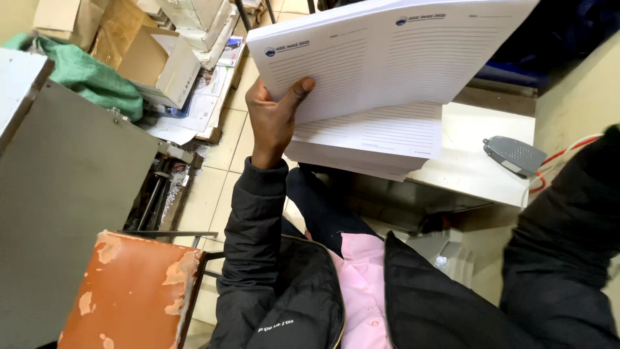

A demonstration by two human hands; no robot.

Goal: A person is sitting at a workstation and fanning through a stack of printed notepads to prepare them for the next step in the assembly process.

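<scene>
Up at twelve o'clock, the left hand [271,119] closes its grip on lined sheets [387,52], raised over the paper stack [374,145]. Right hand's grip stays hidden; a grey pedal [515,155] rests on the desk [471,174] at three o'clock.

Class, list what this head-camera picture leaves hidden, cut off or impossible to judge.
- Right hand: not visible, head view; the dark sleeve runs off the right edge.
- Lifted lined sheets: top cut by the upper edge.
- Paper stack: upper part covered by the lifted sheets.
- Left hand: fingers behind the sheets, only the thumb shows.
</scene>
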